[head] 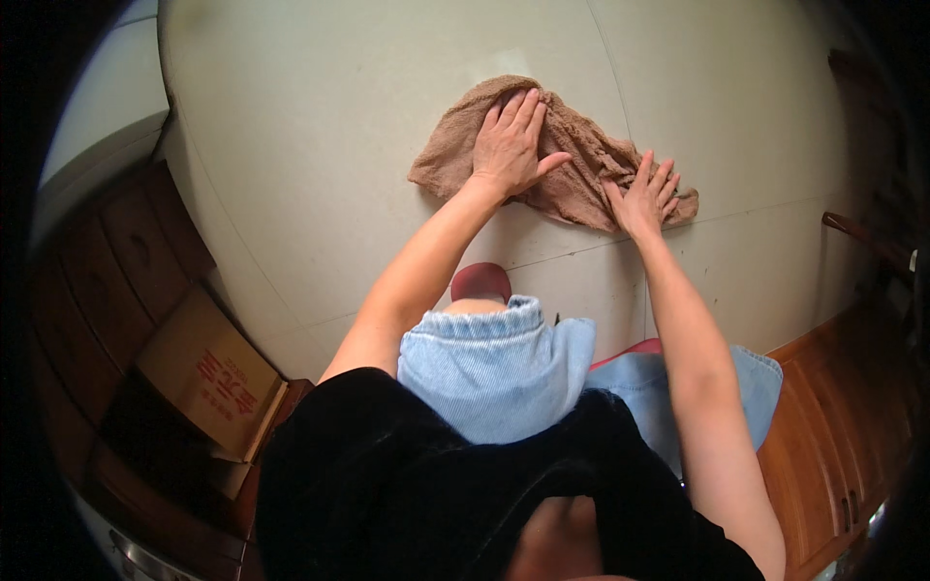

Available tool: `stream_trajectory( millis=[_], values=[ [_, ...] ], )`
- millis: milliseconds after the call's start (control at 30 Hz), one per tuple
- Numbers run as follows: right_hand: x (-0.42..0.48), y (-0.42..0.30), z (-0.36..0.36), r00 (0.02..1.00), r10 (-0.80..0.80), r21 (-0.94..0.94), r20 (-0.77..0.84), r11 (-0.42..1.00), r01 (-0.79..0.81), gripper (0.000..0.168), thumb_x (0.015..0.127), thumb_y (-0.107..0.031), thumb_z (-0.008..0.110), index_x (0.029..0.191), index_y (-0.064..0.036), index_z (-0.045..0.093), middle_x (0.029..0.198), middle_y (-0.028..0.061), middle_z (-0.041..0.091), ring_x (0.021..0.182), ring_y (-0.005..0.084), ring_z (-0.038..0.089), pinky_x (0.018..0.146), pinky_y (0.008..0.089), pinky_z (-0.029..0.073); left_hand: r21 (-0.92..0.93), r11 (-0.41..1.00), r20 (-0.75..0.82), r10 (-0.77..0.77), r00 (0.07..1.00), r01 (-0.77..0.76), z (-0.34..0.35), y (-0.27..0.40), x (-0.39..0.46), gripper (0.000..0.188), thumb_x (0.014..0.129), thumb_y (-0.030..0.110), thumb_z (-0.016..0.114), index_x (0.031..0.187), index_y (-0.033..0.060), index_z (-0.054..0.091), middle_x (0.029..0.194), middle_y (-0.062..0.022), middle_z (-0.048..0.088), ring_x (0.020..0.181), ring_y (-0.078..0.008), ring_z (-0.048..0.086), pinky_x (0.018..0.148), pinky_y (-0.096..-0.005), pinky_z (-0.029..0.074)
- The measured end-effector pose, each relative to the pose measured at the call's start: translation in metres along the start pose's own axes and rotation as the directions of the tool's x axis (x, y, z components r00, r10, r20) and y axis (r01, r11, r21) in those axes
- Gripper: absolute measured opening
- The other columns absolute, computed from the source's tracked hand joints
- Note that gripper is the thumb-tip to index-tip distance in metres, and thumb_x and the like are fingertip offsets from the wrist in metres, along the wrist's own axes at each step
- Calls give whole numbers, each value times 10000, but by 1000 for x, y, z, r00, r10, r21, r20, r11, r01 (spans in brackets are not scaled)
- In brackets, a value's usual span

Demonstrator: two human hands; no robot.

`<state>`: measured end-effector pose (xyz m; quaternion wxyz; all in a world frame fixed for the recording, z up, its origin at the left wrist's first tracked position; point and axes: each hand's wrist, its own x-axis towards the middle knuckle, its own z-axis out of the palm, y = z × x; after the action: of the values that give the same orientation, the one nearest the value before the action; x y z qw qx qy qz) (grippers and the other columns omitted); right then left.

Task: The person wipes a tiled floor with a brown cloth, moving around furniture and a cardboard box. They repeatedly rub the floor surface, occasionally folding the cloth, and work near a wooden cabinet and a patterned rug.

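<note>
A brown terry cloth (581, 163) lies bunched and creased on the pale tiled floor (349, 160). My left hand (512, 145) rests flat on its left part, fingers pointing away from me and thumb spread to the right. On the narrower right end sits my right hand (647, 196), palm down with fingers apart. Both hands press on the cloth from above rather than grasp it; the palms are hidden. The cloth's left corner spreads out flatter, while its middle is rucked into folds.
My knee in light blue denim (479, 370) and a red shoe (481, 282) are just behind the cloth. A cardboard box (211, 370) with red writing stands at left by dark wooden drawers (109, 269). A wooden cabinet (821, 450) is at lower right, dark furniture legs (857, 229) at far right.
</note>
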<state>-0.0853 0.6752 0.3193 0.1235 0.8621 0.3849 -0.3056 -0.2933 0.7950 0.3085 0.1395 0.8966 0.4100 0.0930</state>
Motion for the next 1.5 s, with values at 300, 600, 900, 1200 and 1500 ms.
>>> stream_trajectory(
  millis=[300,600,900,1200,1500],
  values=[
    [-11,22,55,1000,-18,-51,-8,999,18,1039,834,-585,648,1575,-183,42,1619,214,-57,1486,426,-61,1166,612,37,49,999,87,-4,996,0,27,18,-72,873,834,689,547,1323,-34,527,1433,-144,486,1325,-289,425,1130,-498,272],
    [-30,12,59,997,-75,-57,21,995,76,1072,813,-570,683,1575,-182,37,1616,228,-40,1479,447,-62,1155,634,46,100,995,104,-39,994,29,27,19,-118,925,807,726,538,1340,-30,524,1426,-148,486,1327,-290,423,1135,-506,263],
    [-41,10,65,994,-96,-74,45,992,99,1098,797,-591,690,1576,-185,32,1619,220,-39,1482,437,-67,1159,629,55,126,992,95,-33,995,21,28,-7,-93,861,841,665,553,1384,0,486,1496,-120,419,1383,-272,367,1120,-505,285],
    [-66,48,80,894,-160,60,-418,977,203,864,776,-121,685,1527,-171,259,1591,243,92,1473,426,117,1173,552,162,-183,834,328,551,768,-520,69,67,-104,785,814,633,571,1431,161,459,1548,27,353,1396,-172,341,1063,-489,344],
    [10,64,67,879,470,507,-86,780,-367,983,885,-618,534,1557,-69,71,1586,300,-30,1456,508,-22,1168,574,115,-113,935,50,343,938,-336,81,37,56,812,854,707,476,1482,197,397,1584,3,302,1426,-241,321,1104,-491,330]
  ],
)
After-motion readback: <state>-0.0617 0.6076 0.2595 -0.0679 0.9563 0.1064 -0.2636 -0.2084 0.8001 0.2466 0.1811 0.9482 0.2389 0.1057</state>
